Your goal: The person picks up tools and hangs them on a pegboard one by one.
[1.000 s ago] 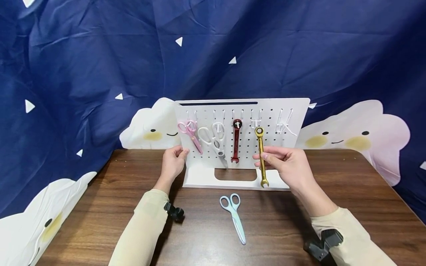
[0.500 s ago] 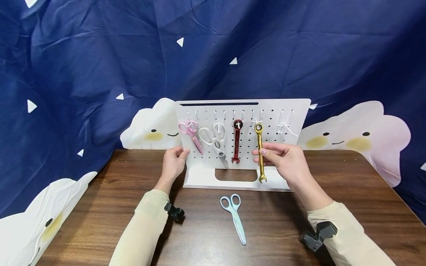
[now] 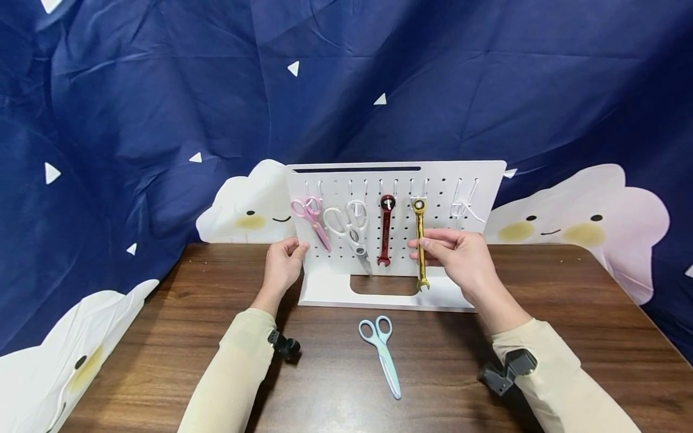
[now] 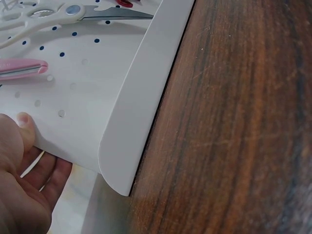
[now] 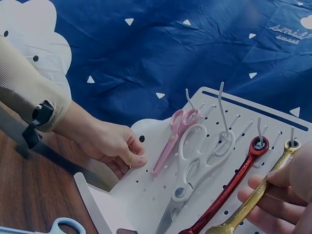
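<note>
My right hand [image 3: 468,255] pinches a gold ratchet wrench [image 3: 420,225] upright by its shank, thumb in front and fingers behind. The wrench's ring end sits at a hook on the white pegboard [image 3: 489,180]; in the right wrist view the hook tip shows through the ring. My left hand [image 3: 283,261] grips the board's left edge, thumb on the face and fingers behind, as the left wrist view shows. Hanging on the board from left are pink scissors [image 3: 315,224], white scissors [image 3: 358,248] and a red ratchet wrench [image 3: 385,231].
Light blue scissors [image 3: 387,364] lie on the wooden table [image 3: 325,385] in front of the board. A bare white hook [image 3: 460,208] is on the board's right side. Behind stands a dark blue curtain [image 3: 346,78] with cloud and triangle prints.
My right hand has moved the gold wrench slightly up, left and toward the board, its ring end reaching the hook. The left hand has stayed at the board's edge.
</note>
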Tool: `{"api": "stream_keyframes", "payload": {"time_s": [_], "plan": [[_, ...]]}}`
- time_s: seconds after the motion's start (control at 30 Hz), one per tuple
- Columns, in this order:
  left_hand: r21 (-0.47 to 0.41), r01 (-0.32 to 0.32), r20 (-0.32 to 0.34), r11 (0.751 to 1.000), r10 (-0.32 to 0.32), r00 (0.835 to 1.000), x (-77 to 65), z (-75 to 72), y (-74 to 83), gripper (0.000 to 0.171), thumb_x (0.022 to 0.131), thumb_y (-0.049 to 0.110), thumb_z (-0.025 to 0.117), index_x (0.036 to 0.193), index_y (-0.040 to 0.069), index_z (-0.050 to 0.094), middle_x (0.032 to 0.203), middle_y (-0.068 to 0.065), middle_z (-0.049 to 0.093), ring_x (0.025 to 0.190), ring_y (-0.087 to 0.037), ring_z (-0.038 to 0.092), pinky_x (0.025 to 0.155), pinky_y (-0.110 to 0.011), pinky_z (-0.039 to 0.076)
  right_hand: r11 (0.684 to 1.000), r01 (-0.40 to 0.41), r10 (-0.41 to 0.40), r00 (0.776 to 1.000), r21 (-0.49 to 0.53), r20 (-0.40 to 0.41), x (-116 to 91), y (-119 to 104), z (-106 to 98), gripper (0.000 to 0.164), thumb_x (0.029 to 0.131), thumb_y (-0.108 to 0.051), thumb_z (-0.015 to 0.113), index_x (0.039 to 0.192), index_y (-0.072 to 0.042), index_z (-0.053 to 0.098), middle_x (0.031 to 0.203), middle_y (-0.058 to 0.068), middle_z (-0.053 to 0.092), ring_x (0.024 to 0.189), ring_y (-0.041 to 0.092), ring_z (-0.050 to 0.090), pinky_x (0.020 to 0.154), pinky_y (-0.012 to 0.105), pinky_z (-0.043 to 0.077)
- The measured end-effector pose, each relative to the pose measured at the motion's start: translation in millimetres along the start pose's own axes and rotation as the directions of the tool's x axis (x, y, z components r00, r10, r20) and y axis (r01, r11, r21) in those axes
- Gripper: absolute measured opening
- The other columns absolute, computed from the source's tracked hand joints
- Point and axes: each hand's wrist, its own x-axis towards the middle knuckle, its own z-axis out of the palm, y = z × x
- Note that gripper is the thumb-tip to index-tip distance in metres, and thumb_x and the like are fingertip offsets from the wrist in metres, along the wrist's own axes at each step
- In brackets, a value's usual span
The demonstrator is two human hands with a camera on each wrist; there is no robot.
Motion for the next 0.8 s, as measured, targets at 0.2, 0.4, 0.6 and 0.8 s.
{"api": "stream_keyframes", "payload": {"time_s": [0.2, 0.4, 0.6, 0.8], "plan": [[0.002, -0.004, -0.003, 1.0, 0.004, 1.0, 0.2, 0.3, -0.7, 0.021, 0.103, 0.014, 0.074, 0.091, -0.003, 0.079, 0.066, -0.01, 0.066, 0.065, -0.014, 0.045, 0.063, -0.027, 0.036, 0.999, -0.03, 0.03, 1.0, 0.015, -0.006, 7.9, 1.0, 0.6, 0.039, 0.108, -0.01, 0.066, 0.139, 0.014, 0.061, 0.095, -0.013, 0.083, 0.085, 0.003, 0.079, 0.084, 0.023, 0.063], [-0.007, 0.002, 0.006, 1.0, -0.002, 1.0, 0.8, 0.6, -1.9, 0.021, 0.103, 0.014, 0.074, 0.091, -0.003, 0.078, 0.067, -0.01, 0.065, 0.065, -0.014, 0.045, 0.062, -0.027, 0.035, 0.999, -0.045, 0.045, 0.999, 0.015, -0.023, 16.1, 4.3, 0.8, 0.038, 0.109, -0.01, 0.065, 0.139, 0.014, 0.062, 0.094, -0.013, 0.083, 0.085, 0.001, 0.079, 0.084, 0.023, 0.063], [-0.011, 0.002, 0.011, 1.0, -0.002, 1.0, 1.2, 0.0, -2.3, 0.023, 0.103, 0.014, 0.074, 0.088, -0.003, 0.077, 0.061, 0.004, 0.054, 0.064, -0.014, 0.044, 0.061, -0.027, 0.035, 0.997, -0.066, 0.067, 0.998, 0.044, -0.022, 25.0, 10.2, 1.1, 0.038, 0.109, -0.011, 0.063, 0.137, 0.015, 0.062, 0.094, -0.013, 0.083, 0.089, 0.001, 0.079, 0.088, 0.024, 0.063], [-0.011, 0.005, 0.019, 1.0, -0.005, 1.0, 1.3, -0.8, -2.1, 0.024, 0.104, 0.015, 0.073, 0.088, -0.002, 0.077, 0.06, 0.008, 0.051, 0.064, -0.014, 0.042, 0.061, -0.027, 0.034, 0.997, -0.071, 0.072, 0.997, 0.04, -0.022, 32.5, 13.8, 0.4, 0.037, 0.11, -0.012, 0.063, 0.136, 0.014, 0.062, 0.097, -0.012, 0.083, 0.094, 0.001, 0.078, 0.091, 0.022, 0.061]]}}
